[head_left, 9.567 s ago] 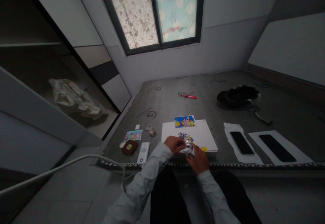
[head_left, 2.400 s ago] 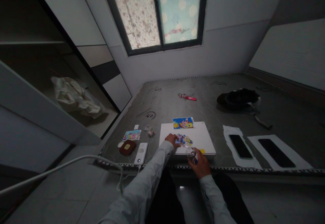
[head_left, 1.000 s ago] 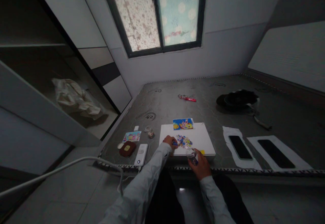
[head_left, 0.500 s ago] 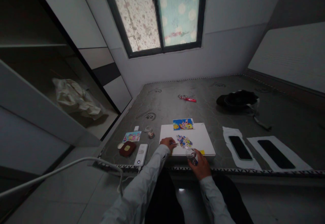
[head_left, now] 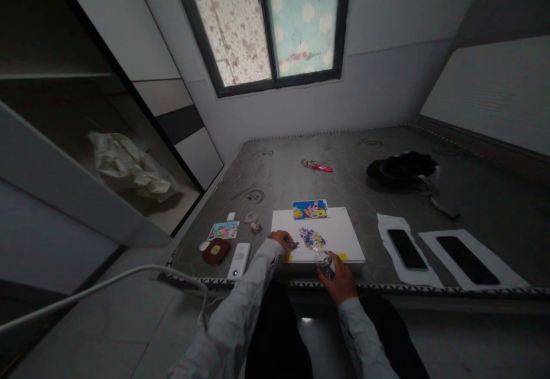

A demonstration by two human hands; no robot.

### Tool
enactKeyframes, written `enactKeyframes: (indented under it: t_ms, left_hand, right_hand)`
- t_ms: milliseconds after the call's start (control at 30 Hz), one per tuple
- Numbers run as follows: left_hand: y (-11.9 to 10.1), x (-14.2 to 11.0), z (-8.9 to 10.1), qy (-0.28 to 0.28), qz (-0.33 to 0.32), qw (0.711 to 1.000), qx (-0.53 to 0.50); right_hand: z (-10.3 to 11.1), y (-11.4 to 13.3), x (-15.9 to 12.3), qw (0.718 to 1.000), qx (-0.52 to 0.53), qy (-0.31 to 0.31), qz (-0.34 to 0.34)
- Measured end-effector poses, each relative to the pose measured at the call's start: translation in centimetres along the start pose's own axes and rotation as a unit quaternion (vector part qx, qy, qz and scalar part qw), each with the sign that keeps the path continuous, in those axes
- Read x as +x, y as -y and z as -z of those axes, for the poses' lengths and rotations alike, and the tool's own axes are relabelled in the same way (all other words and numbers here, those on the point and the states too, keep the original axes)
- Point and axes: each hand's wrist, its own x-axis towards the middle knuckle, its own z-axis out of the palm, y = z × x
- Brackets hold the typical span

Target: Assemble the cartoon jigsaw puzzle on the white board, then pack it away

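A white board (head_left: 339, 224) lies flat near the front edge, with a pile of small multicoloured pieces (head_left: 312, 239) at its middle. My left hand (head_left: 281, 240) is over the board's left side, fingers pinched together. A thin, small thing shows at the fingertips, too small to name. My right hand (head_left: 342, 283) wraps round a small clear jar (head_left: 323, 260) at the board's front edge. The jar is tilted and some dark contents show inside it. A bright cartoon picture card (head_left: 310, 210) rests across the board's back edge.
To the left are another picture card (head_left: 224, 230), a small jar (head_left: 255, 226), a brown case (head_left: 215, 251) and a white power bank (head_left: 239, 261) with a cable. Two phones (head_left: 407, 249) lie on white paper at right. Behind are a cap (head_left: 401, 170) and a red item (head_left: 318, 166).
My left hand has shifted slightly left, away from the coloured pieces. My right hand and the jar have stayed almost in place.
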Motion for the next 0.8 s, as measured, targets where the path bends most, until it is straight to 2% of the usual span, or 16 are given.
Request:
enactKeyframes:
  t_ms: [100,500,800]
  left_hand:
    - [0.1,0.1,-0.3,0.022,0.0,0.999,0.024]
    - [-1.5,-0.5,-1.7,-0.011,0.025,0.998,0.049]
    - [-1.1,0.1,-1.6,-0.004,0.013,0.999,0.049]
  right_hand:
    - [0.0,0.2,0.0,1.0,-0.002,-0.002,0.003]
    - [0.1,0.3,0.0,1.0,-0.003,0.001,0.003]
    - [-0.1,-0.1,-0.1,1.0,0.016,0.007,0.002]
